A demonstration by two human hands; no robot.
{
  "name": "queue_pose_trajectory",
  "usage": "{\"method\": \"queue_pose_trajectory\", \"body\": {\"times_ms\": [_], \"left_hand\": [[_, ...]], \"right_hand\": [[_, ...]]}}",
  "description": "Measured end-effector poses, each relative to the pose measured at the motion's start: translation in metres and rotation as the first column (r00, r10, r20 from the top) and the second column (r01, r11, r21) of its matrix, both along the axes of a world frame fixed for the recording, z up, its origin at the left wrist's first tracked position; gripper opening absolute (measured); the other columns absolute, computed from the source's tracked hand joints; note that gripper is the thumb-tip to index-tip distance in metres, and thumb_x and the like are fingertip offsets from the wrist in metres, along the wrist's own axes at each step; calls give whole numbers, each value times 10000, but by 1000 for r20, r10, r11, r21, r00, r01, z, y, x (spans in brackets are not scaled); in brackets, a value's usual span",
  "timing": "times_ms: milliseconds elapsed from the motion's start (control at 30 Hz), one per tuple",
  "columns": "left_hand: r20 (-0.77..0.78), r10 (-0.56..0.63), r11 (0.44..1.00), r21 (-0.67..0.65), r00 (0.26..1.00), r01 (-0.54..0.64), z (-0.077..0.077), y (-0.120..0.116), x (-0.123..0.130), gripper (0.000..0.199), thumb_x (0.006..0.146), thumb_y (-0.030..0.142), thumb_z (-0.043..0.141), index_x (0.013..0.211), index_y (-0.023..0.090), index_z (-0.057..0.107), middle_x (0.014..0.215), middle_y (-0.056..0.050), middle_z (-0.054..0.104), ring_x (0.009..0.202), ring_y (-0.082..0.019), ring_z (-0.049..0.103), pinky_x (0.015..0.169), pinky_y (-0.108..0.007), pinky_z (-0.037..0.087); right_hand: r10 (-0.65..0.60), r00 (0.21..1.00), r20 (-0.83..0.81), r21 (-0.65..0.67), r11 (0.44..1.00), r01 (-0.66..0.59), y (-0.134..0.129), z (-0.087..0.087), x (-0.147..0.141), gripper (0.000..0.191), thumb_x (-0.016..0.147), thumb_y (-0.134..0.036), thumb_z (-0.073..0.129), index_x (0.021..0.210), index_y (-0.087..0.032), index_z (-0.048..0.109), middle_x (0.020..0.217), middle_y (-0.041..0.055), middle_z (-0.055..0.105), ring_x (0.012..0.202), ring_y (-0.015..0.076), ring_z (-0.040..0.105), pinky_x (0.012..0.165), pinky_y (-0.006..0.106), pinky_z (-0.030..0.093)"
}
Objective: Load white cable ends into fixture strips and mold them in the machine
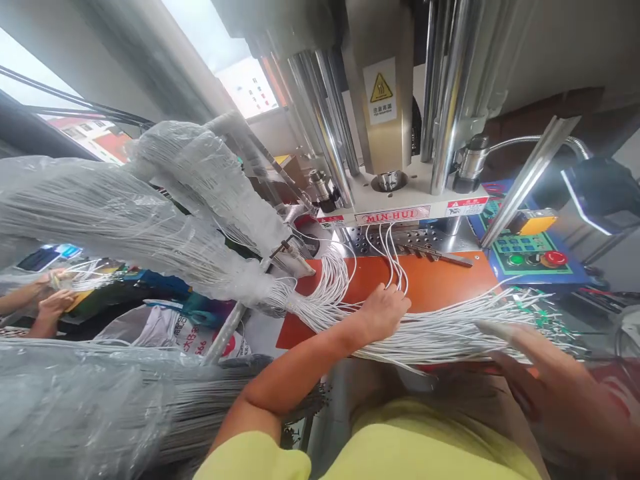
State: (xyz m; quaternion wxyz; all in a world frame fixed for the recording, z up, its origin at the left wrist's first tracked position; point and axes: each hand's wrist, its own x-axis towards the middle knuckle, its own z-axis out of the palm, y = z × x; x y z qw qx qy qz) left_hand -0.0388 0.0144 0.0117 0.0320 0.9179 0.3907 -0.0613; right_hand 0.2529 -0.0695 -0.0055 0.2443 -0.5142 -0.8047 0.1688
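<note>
My left hand is closed around a few white cables, which run up from my fingers to the metal fixture plate under the press head. Beneath that hand a thick bundle of white cables lies across the orange work surface. My right hand, blurred, hovers over the right part of the bundle with fingers stretched and thumb apart; nothing shows in it. Green-tipped cable ends fan out just beyond its fingers.
A press labelled MIN-HUI stands ahead. On the right are its control panel with a red button and a lamp. Plastic-wrapped cable bundles fill the left side. Another person's hands work at far left.
</note>
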Motion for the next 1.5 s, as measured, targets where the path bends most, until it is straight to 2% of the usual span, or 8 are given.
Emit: {"method": "queue_pose_trajectory", "body": {"times_ms": [200,367,533,667,933,1167,1300,1500], "left_hand": [[-48,133,986,-92,990,-137,0,20,6,155,711,107,558,819,119,669,835,-123,652,886,-260,563,779,-375,414],[254,133,957,-285,958,-57,13,28,-17,138,798,202,557,801,160,689,804,-56,642,881,-203,549,738,-288,409],[396,309,870,-484,865,-89,26,27,-38,193,845,314,572,845,174,704,843,-14,641,795,-141,576,755,-249,406],[425,382,846,-519,821,-125,30,21,-41,245,886,340,526,827,166,687,816,-9,653,790,-135,578,755,-240,413],[521,327,896,-436,789,-84,35,12,-44,266,943,304,460,858,176,678,839,-20,657,882,-143,577,852,-252,410],[579,169,975,18,798,-219,18,-9,-45,214,953,275,450,875,187,629,813,-37,596,905,-185,513,890,-341,372],[654,121,969,85,746,-232,7,-18,-47,205,961,241,419,885,187,602,806,-36,596,867,-183,516,856,-345,388],[644,60,984,92,763,-155,-6,-31,-41,170,958,175,405,887,193,557,790,7,618,753,-128,548,1034,-395,325]], "right_hand": [[194,978,-75,42,981,-192,47,-5,-27,325,954,-329,442,1261,-278,537,1122,65,651,1066,227,592,901,377,486],[127,990,-62,107,987,-120,67,8,-21,317,967,-337,420,1246,-256,549,1141,68,652,1055,217,594,908,377,466],[229,973,-30,-6,973,-229,91,14,-40,331,944,-355,443,1231,-255,573,1150,64,669,1015,220,626,842,357,485],[310,951,-8,-186,934,-306,102,15,-61,295,890,-375,508,1136,-270,635,842,8,707,727,177,640,669,293,470],[260,960,-102,-218,936,-277,96,56,-74,161,865,-318,517,790,-223,623,702,-27,639,630,123,552,597,234,394],[104,905,414,101,982,-159,116,47,-73,204,792,-71,475,826,-205,625,788,38,654,761,176,564,656,283,303],[-45,946,322,360,930,-79,120,55,-49,187,903,-191,450,882,-225,633,777,37,645,796,197,534,649,304,282],[-48,963,265,418,906,-70,104,37,-14,223,931,-226,433,853,-239,641,683,1,609,643,161,501,624,298,264]]}}
